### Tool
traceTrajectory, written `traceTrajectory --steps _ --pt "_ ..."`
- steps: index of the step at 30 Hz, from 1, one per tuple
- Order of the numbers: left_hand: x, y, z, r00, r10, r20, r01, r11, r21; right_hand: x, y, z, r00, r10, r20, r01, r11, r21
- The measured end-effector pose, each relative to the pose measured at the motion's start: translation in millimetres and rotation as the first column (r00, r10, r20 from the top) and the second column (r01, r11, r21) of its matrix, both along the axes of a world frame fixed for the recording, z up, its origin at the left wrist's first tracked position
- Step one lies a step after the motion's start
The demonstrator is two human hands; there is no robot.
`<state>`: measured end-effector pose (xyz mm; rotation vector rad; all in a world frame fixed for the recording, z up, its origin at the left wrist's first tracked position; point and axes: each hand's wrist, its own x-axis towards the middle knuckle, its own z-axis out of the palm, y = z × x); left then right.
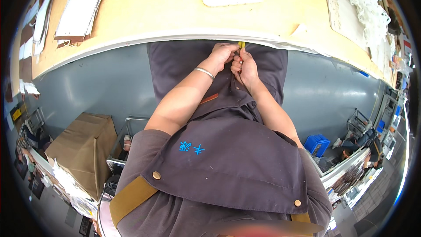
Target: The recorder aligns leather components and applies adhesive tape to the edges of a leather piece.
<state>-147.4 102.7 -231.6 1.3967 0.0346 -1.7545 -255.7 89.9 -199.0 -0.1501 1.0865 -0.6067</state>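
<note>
Fingers of the right hand [248,68] curl, thumb along one yellow strip [241,44]; I see it held at the table [153,15] edge, between two hands, long axis pointing away from the body. The left hand [222,54] bunches just left, fingertips narrow; whether they pinch anything, I cannot tell.
</note>
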Motion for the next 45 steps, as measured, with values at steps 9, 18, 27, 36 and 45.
traceTrajectory --steps 9,18,27,36,45 --pt "0.2 -0.1 -1.4 1.0 -0.015 0.002 0.015 1.0 -0.012 -0.7 0.1 -3.7 1.0 0.008 0.017 -0.007 1.0 -0.017" --pt "-0.1 -1.3 2.3 0.999 -0.044 0.031 0.044 0.999 -0.02 -1.1 0.3 -4.6 1.0 0.02 0.013 -0.019 0.999 -0.048" --pt "3.5 -1.4 3.7 0.996 -0.087 -0.011 0.087 0.994 -0.061 3.2 -2.5 -1.4 0.995 0.042 -0.095 -0.047 0.998 -0.045" --pt "3.2 -1.6 9.1 0.994 -0.111 0.004 0.111 0.992 -0.056 1.2 -2.5 -12.7 0.999 -0.029 -0.038 0.028 0.999 -0.043" --pt "3.6 -1.8 3.7 0.992 -0.127 -0.018 0.124 0.988 -0.091 1.9 -4.3 -12.7 0.999 -0.031 -0.04 0.029 0.998 -0.051"
